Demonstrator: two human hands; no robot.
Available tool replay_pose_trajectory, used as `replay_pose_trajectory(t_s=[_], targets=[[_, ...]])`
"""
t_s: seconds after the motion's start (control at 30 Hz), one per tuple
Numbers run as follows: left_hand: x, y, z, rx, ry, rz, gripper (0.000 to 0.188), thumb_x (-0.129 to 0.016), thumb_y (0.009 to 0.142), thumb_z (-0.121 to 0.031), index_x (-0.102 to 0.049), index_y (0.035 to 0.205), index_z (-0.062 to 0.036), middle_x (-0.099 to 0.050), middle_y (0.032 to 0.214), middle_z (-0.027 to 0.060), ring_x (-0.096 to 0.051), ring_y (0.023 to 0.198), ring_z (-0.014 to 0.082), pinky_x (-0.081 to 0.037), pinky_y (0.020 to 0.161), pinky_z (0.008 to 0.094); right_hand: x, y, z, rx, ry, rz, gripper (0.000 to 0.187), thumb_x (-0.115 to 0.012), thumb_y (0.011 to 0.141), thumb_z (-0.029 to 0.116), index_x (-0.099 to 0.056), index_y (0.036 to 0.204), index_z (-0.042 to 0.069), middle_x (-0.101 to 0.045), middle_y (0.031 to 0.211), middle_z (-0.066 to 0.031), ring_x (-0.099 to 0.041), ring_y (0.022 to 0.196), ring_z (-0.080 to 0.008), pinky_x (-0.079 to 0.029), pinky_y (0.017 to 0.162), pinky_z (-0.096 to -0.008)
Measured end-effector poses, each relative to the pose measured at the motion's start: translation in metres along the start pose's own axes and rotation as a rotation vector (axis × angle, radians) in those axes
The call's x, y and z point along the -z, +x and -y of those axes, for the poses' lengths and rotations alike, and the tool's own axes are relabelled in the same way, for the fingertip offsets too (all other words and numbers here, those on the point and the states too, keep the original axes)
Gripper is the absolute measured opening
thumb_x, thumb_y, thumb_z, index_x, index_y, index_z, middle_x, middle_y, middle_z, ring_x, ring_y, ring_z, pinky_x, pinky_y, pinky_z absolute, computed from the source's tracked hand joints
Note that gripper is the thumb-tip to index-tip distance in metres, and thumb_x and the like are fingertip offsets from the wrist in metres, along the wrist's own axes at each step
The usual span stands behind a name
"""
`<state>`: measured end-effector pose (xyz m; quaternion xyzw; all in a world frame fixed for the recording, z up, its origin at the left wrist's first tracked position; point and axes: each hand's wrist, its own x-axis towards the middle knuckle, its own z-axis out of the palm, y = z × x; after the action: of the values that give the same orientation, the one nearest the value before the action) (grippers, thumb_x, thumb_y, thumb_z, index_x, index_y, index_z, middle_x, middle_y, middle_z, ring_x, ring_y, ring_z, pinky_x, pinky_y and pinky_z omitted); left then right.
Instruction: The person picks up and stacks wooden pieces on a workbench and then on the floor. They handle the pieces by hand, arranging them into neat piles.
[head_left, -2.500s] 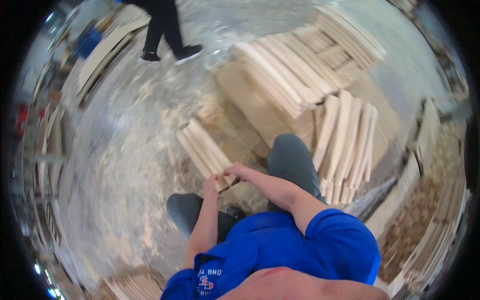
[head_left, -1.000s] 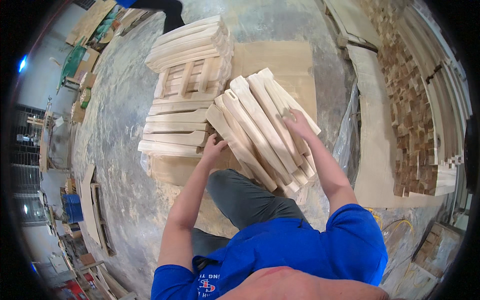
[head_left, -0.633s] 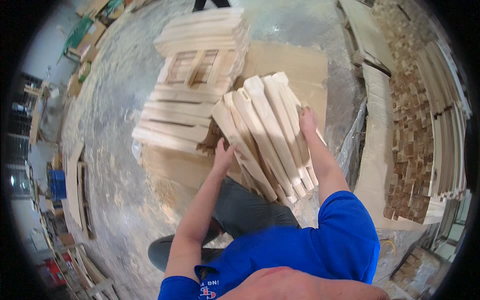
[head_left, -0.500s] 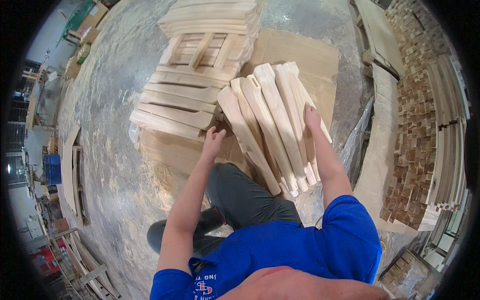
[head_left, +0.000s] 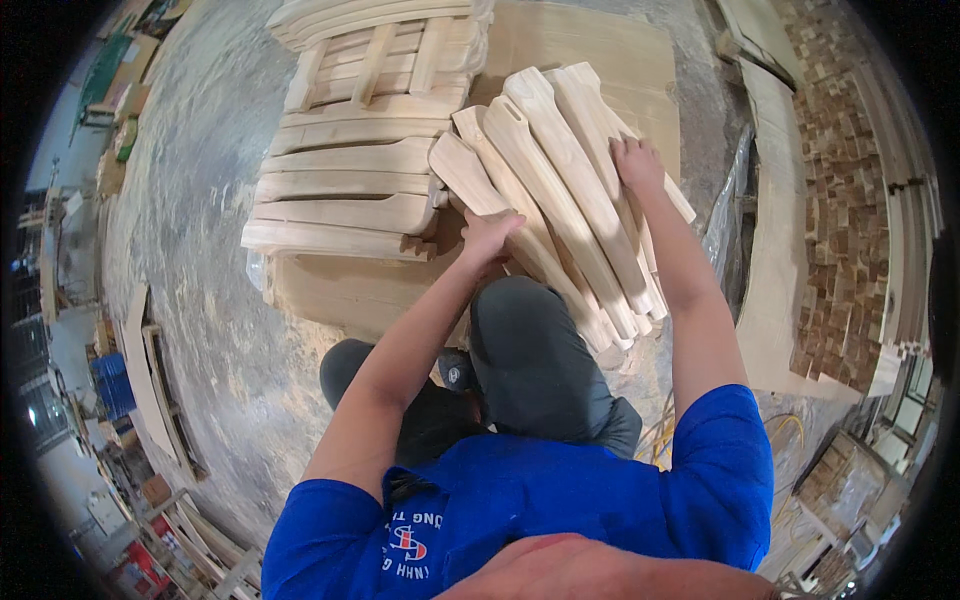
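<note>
Several pale, shaped wooden pieces that look like furniture legs lie fanned out in front of me, with their wider ends away from me. My left hand (head_left: 490, 235) is closed on the leftmost leg (head_left: 540, 255), its thumb on top and its other fingers hidden below. At the right side of the fan, my right hand (head_left: 638, 163) curls its fingers over the edge of a right-hand leg (head_left: 590, 105). Between the hands, other legs (head_left: 565, 205) rest close together, partly overlapping.
A layered stack of similar wooden pieces (head_left: 340, 190) stands to the left and beyond, crossed by short slats (head_left: 375, 65). Cardboard (head_left: 590, 40) lies beneath. Stacked wood blocks (head_left: 835, 240) line the right side. A yellow cable (head_left: 790, 430) runs beside my right arm.
My left hand has moved right from beside the stack onto the leftmost leg. My right hand has shifted slightly along the right-hand side of the fan. The view has also shifted.
</note>
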<state>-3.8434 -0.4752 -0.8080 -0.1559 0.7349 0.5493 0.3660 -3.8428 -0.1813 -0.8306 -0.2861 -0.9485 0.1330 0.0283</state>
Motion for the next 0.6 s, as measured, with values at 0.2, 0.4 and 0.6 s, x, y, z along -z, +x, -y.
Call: replay_pose_trajectory(t_s=[0.2, 0.4, 0.6], targets=[[0.009, -0.001, 0.021, -0.044, -0.271, 0.054, 0.096, -0.069, 0.063, -0.02, -0.01, 0.138, -0.0081, -0.027, 0.131, 0.0182, -0.042, 0.114, 0.0353, -0.046, 0.087, 0.0472, 0.052, -0.036, 0.078, 0.398, 0.329, -0.043, 0.022, -0.053, 0.082, 0.023, -0.055, 0.098, 0.008, -0.06, 0.096, -0.0122, -0.059, 0.085, -0.0309, -0.049, 0.075, -0.0406], [0.018, -0.017, 0.024, -0.068, -0.577, 0.294, 0.066, -0.059, 0.071, -0.013, -0.024, 0.127, -0.0112, -0.045, 0.109, 0.0107, -0.051, 0.097, 0.024, -0.048, 0.079, 0.0415, 0.074, -0.117, 0.118, 0.424, -0.061, 0.585, 0.024, -0.048, 0.085, 0.025, -0.054, 0.098, 0.005, -0.062, 0.085, -0.0187, -0.062, 0.079, -0.0342, -0.049, 0.072, -0.0445], [0.05, -0.002, 0.035, -0.081, -0.747, 0.37, 0.069, -0.047, 0.064, 0.002, -0.03, 0.129, -0.0134, -0.047, 0.108, 0.0079, -0.048, 0.104, 0.0242, -0.044, 0.09, 0.0417, 0.04, -0.206, 0.12, 0.202, -0.215, 0.453, 0.07, -0.062, 0.079, 0.035, -0.027, 0.131, 0.005, -0.054, 0.105, -0.0209, -0.057, 0.093, -0.0364, -0.052, 0.072, -0.0404]])
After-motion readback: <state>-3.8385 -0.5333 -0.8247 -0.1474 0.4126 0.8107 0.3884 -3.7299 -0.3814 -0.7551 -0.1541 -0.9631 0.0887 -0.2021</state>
